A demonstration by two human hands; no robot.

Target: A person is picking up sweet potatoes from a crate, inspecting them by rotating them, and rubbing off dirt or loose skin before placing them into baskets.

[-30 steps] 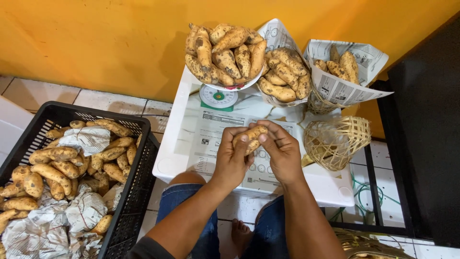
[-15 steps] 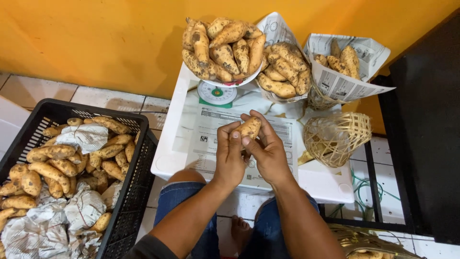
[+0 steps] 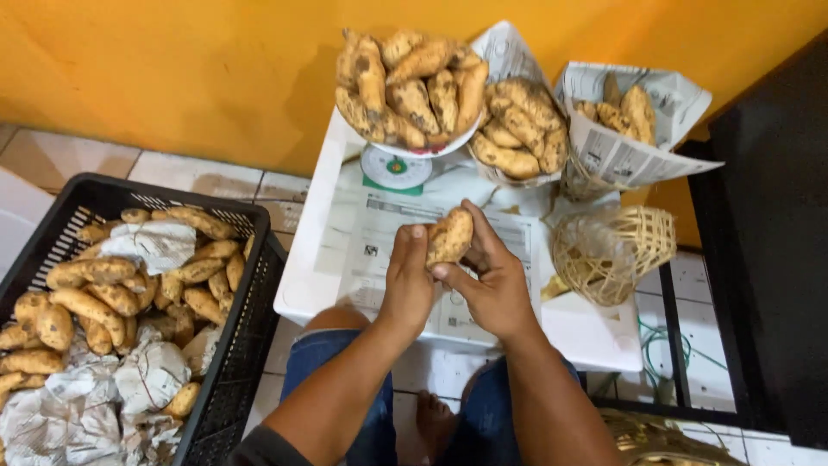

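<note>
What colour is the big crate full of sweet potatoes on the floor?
Black. The crate shows clearly at the left of the head view.

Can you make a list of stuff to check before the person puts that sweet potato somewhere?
1. Sweet potato held firmly: ok, both the left hand and the right hand grip it above the table.
2. Scale pan has room: not ok, it is heaped high.
3. Paper-lined basket has room: ok, only a few potatoes show inside.
4. Empty woven basket ready: not ok, it lies tipped on its side.
5. Scale dial readable: cannot tell, too small to see.
6. Crate within reach: ok, it sits at the person's left, still holding many potatoes.
</note>
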